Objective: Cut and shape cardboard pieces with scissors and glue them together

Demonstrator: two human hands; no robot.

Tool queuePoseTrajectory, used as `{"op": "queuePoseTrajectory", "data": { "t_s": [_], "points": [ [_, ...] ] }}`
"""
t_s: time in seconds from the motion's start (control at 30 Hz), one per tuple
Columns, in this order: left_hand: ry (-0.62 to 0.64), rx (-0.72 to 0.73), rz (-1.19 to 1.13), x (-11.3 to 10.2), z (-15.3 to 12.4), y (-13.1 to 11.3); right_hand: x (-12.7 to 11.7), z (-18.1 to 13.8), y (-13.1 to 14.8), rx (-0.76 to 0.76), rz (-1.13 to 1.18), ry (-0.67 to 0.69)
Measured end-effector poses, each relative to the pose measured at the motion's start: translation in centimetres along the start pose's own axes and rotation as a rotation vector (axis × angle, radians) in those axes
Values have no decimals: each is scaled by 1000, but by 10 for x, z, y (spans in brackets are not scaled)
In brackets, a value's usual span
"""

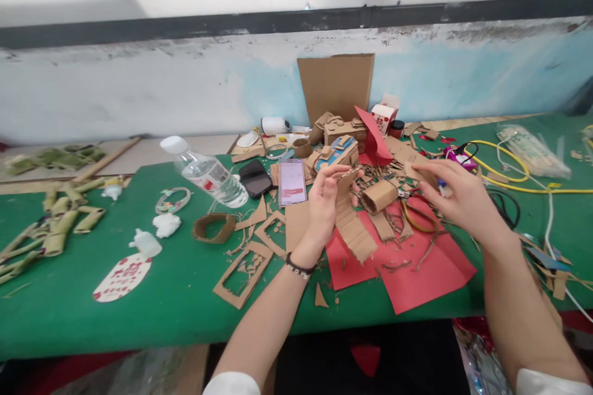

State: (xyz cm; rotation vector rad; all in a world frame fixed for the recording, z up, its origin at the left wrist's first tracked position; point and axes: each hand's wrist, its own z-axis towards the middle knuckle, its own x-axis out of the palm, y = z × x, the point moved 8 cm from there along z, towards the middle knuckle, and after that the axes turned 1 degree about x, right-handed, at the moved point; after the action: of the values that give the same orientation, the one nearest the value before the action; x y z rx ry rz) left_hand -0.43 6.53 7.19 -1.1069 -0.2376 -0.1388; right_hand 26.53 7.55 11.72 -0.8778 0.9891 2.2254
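My left hand grips a bent strip of corrugated cardboard, its torn lower end hanging over red paper. My right hand is raised to the right, its thumb and fingertips pinched on a small cardboard piece. Between the hands, a cardboard roll lies on its side among scraps. Yellow-handled scissors rest on the red paper, partly covered by torn strips. A phone with a lit screen lies just left of my left hand.
A water bottle leans at the left, near a dark case and a cardboard ring. Bamboo-like green pieces lie far left. Yellow cable crosses the right side. A cardboard sheet leans on the wall.
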Motion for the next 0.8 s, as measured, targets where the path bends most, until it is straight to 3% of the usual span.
{"op": "queuePoseTrajectory", "data": {
  "t_s": [0.07,0.13,0.2,0.37,0.63,0.8],
  "points": [
    [9,73,-31,-3,-2,-12,-6,8,23,-11,278,-150],
    [-19,175,34,-11,-3,-23,8,13,36,18,547,-218],
    [-29,260,131,-15,-5,-32,28,14,42,57,658,-262],
    [69,332,228,-6,-6,-43,56,4,40,-2,680,-293],
    [139,450,293,-1,-7,-44,40,-1,51,-212,598,-362],
    [152,471,320,1,-8,-44,37,-2,54,-242,575,-372]
  ]
}}
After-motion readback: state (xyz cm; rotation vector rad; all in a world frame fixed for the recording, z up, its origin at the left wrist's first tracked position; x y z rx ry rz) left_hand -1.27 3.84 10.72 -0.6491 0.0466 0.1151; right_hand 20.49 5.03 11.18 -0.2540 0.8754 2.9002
